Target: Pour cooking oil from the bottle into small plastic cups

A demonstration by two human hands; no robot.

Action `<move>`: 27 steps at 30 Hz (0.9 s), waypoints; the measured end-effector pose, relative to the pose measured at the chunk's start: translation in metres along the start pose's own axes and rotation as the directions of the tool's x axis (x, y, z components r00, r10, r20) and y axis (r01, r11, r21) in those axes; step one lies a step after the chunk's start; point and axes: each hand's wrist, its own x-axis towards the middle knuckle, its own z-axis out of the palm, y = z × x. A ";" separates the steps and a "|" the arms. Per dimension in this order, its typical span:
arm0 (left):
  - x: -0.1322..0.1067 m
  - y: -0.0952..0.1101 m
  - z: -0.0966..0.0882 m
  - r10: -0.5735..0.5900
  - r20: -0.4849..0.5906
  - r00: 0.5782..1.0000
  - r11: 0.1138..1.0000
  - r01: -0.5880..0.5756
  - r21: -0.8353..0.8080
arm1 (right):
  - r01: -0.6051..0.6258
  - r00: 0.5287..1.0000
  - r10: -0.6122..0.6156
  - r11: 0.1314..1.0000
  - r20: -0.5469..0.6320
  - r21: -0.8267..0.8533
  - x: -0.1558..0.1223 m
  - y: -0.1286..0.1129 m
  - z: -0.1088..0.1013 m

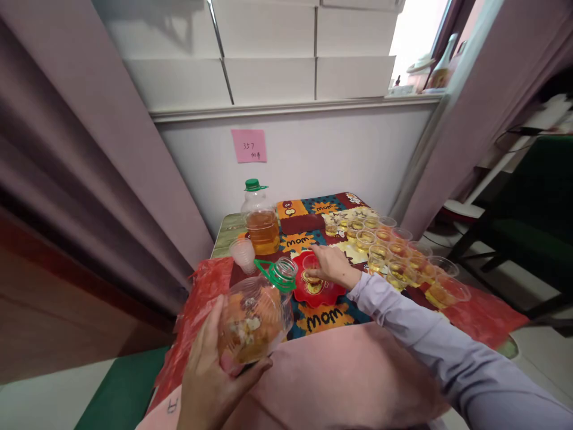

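My left hand (210,358) is wrapped round a large clear plastic jug (257,316) with a green neck ring. The jug is tilted, its uncapped mouth pointing right and away from me, and some yellowish liquid shows low inside. Just beyond that mouth, my right hand (333,266) has its fingers closed round a small clear plastic cup (310,263) over a red scalloped plate (329,292). The fingers partly cover the cup, and I cannot tell how full it is.
A second jug (262,230) of amber liquid, green-capped, stands at the back left beside a stack of clear cups (243,254). Several cups of yellow liquid (400,272) crowd the right side. A patterned cloth (324,318) covers the table; a chair (528,209) stands at right.
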 end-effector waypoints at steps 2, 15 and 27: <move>0.000 -0.001 0.001 -0.014 -0.004 1.000 1.000 0.014 -0.015 | -0.003 1.000 0.003 1.000 0.003 -0.006 0.000 -0.002 0.000; 0.002 0.002 -0.003 -0.031 0.034 0.999 0.999 0.031 0.009 | -0.031 0.996 0.042 0.990 -0.075 0.141 0.012 0.022 -0.010; 0.001 -0.004 -0.001 0.023 0.027 0.999 0.999 -0.025 0.043 | -0.182 0.962 0.187 0.982 -0.201 0.044 0.073 0.126 -0.033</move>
